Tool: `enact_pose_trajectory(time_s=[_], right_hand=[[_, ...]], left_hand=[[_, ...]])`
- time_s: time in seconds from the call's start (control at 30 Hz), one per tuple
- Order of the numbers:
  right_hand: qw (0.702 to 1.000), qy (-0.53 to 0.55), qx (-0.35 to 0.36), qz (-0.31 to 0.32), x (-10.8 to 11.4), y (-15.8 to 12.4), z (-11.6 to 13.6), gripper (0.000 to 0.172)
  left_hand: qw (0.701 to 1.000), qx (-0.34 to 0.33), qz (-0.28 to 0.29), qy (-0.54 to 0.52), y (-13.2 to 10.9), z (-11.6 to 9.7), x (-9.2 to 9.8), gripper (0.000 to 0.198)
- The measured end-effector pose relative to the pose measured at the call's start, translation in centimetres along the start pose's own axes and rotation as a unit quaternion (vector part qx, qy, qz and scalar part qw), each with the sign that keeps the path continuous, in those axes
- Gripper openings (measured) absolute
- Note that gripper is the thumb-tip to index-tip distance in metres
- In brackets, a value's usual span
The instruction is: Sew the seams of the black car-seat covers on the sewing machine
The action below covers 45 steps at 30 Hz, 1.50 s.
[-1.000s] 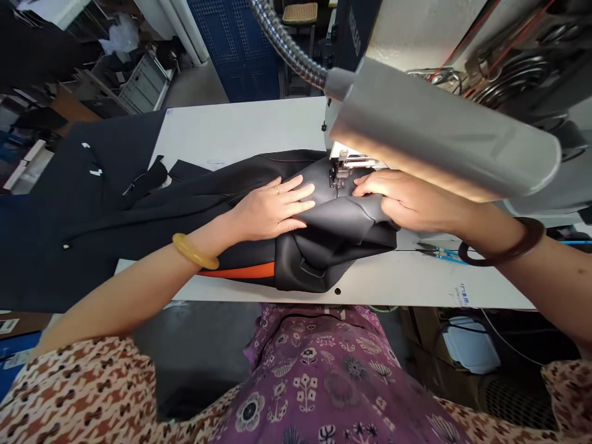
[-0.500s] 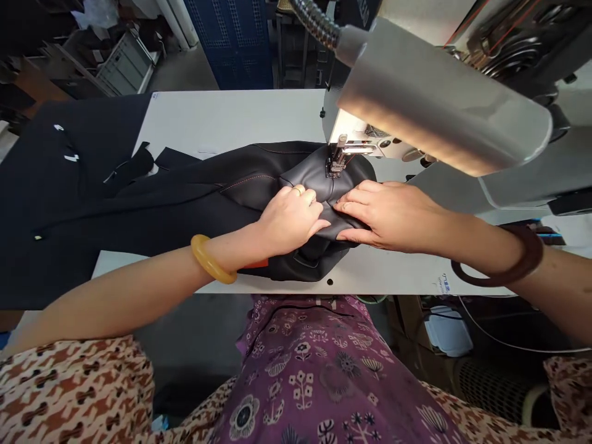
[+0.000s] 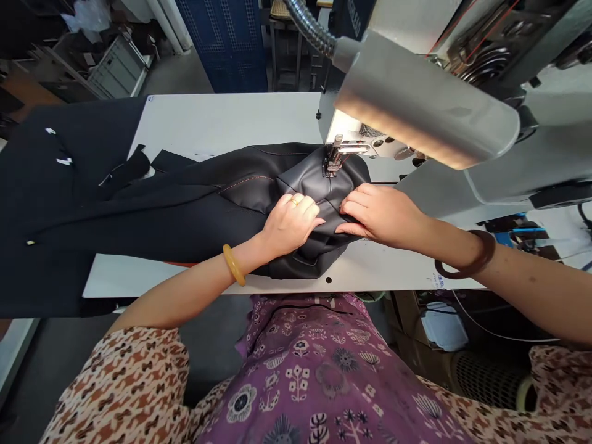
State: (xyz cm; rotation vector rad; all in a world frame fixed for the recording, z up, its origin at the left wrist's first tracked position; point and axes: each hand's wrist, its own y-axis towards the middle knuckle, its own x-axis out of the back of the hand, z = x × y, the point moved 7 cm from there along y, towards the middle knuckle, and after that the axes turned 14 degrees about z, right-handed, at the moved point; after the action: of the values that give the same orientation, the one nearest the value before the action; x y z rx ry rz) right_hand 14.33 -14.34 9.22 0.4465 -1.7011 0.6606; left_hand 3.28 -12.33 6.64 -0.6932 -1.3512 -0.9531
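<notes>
A black leather-like cover (image 3: 250, 191) with orange stitching lies bunched across the white table, its right end beneath the presser foot (image 3: 331, 164) of a sewing machine. My left hand (image 3: 292, 223), with curled fingers, grips a fold of the cover just left of and below the foot. On the right, my right hand (image 3: 382, 214) pinches the cover between thumb and fingers; its fingertips sink into the folds. A gap separates the two hands, and the material between them is creased. The undersides of the folds are hidden.
A grey lamp (image 3: 425, 98) on a flexible neck overhangs the machine head. Dark fabric (image 3: 37, 203) spreads over the left side, with small scraps (image 3: 171, 160) on the white table (image 3: 231, 117). Behind stands a blue cabinet (image 3: 226, 49).
My right hand's fingers have curled further into the cover. My left forearm has swung inward, its elbow closer to my body. The view has shifted slightly; the cover stays under the foot.
</notes>
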Motion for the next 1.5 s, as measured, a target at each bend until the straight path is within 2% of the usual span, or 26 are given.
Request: enact_pose_trajectory(time_s=[0.13, 0.23, 0.37, 0.47, 0.57, 0.63, 0.7, 0.8, 0.87, 0.93, 1.03, 1.13, 1.2, 1.3, 1.33, 1.4, 1.5], right_hand=[[0.999, -0.029, -0.003, -0.023, -0.2, 0.2, 0.2, 0.034], [0.997, -0.055, 0.000, -0.048, -0.6, 0.5, 0.1, 0.033], [0.988, -0.070, 0.025, -0.133, -0.3, 0.3, 0.0, 0.039], [0.979, -0.006, 0.010, -0.206, 0.2, -0.4, -0.3, 0.039], [0.954, 0.112, -0.047, -0.273, 1.1, -1.2, -1.1, 0.039], [0.940, 0.168, -0.050, -0.293, 2.0, -1.6, -1.3, 0.038], [0.954, 0.155, -0.017, -0.254, 3.2, -1.4, -0.8, 0.039], [0.988, 0.040, 0.021, -0.150, 4.4, -1.0, 0.0, 0.047], [0.991, -0.036, 0.044, -0.123, 4.8, -1.0, 0.5, 0.035], [0.984, -0.078, 0.071, -0.142, 5.0, -1.1, 1.0, 0.026], [0.970, -0.095, 0.082, -0.206, 5.1, -1.0, 1.6, 0.027], [0.956, -0.125, 0.069, -0.255, 5.5, -0.3, 2.2, 0.030], [0.947, -0.151, 0.061, -0.277, 6.2, 0.3, 2.6, 0.031], [0.937, -0.172, 0.052, -0.300, 7.6, 1.1, 3.1, 0.030], [0.942, -0.170, 0.051, -0.285, 7.7, 1.4, 3.1, 0.032], [0.967, -0.144, 0.048, -0.206, 7.3, 2.1, 2.8, 0.037], [0.991, -0.081, 0.042, -0.094, 5.6, 1.8, 2.2, 0.042]], left_hand=[[0.999, 0.027, 0.024, -0.015, -0.2, 0.1, -0.1, 0.038], [0.999, 0.032, 0.039, -0.012, 0.0, 0.0, -0.6, 0.040], [0.998, 0.047, 0.021, -0.040, 0.0, 0.2, -0.8, 0.041], [0.994, 0.058, -0.004, -0.090, -0.1, 0.7, -0.4, 0.039], [0.988, 0.071, -0.022, -0.138, 0.0, 1.3, 0.0, 0.032], [0.982, 0.072, -0.039, -0.169, 0.1, 1.8, 0.4, 0.030], [0.979, 0.041, -0.064, -0.189, 0.2, 2.0, 1.1, 0.032], [0.983, -0.051, -0.092, -0.152, 0.2, 1.8, 3.0, 0.035], [0.986, -0.115, -0.081, -0.092, 0.4, 1.6, 4.1, 0.037], [0.984, -0.172, -0.045, -0.027, 0.8, 1.7, 4.6, 0.038], [0.975, -0.216, 0.015, 0.051, 1.7, 2.4, 4.4, 0.035], [0.965, -0.235, 0.080, 0.079, 2.5, 3.2, 3.5, 0.036], [0.961, -0.239, 0.114, 0.077, 2.8, 3.8, 3.0, 0.027], [0.963, -0.229, 0.124, 0.068, 3.1, 4.4, 2.8, 0.016], [0.965, -0.227, 0.115, 0.062, 3.1, 4.5, 2.9, 0.015], [0.964, -0.242, 0.100, 0.040, 2.9, 4.3, 3.1, 0.019], [0.952, -0.280, 0.119, -0.019, 2.6, 3.7, 3.0, 0.030]])
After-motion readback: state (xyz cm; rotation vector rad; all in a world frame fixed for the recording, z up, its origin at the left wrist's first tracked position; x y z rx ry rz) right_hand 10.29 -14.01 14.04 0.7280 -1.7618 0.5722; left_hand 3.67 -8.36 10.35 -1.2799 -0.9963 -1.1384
